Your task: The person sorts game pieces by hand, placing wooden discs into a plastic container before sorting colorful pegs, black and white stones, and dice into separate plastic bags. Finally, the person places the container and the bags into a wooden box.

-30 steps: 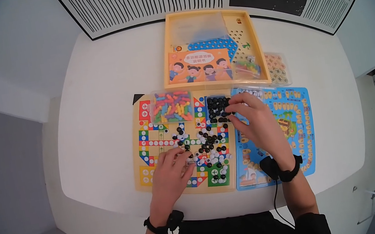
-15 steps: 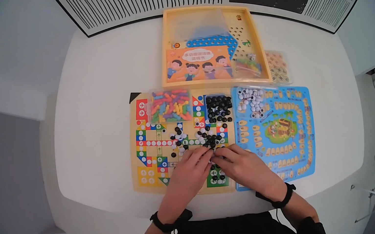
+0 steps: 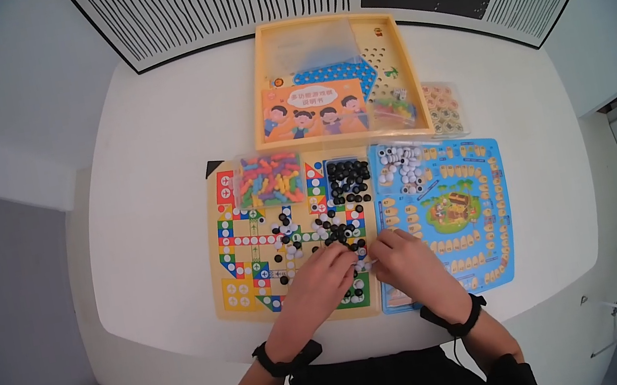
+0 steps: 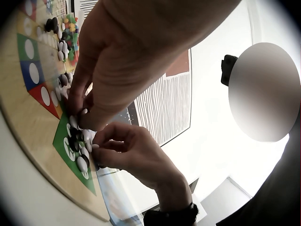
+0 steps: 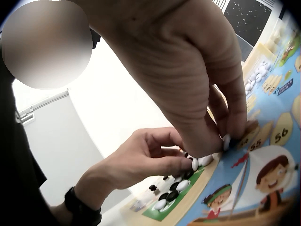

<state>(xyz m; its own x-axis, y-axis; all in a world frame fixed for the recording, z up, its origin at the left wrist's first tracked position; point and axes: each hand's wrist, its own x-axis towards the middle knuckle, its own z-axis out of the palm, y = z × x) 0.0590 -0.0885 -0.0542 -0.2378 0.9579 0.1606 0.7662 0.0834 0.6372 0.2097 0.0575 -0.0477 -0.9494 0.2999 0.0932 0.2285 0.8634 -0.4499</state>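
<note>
My left hand [image 3: 321,278] is low over the flying-chess board [image 3: 222,296], above its green corner. Its thumb and fingers pinch a white game piece [image 5: 194,164]. Close beside it, at the seam with the blue board [image 3: 486,228], my right hand [image 3: 417,270] pinches another white game piece [image 5: 226,141] between thumb and fingertips. Loose black and white pieces [image 4: 75,141] lie around the left fingertips on the green corner. More mixed pieces [image 3: 338,230] are heaped just beyond the hands, partly hidden by them.
Past the heap stand a tray of black pieces [image 3: 349,179] and a clear box of white pieces [image 3: 401,167]. A box of coloured pegs [image 3: 271,181] sits at the board's far left. Behind is a wooden tray [image 3: 256,87] with an orange booklet [image 3: 312,114].
My right hand has come from the black-piece tray down beside the left, then slightly away to the right. My left hand has moved right from the middle of the board to the green corner.
</note>
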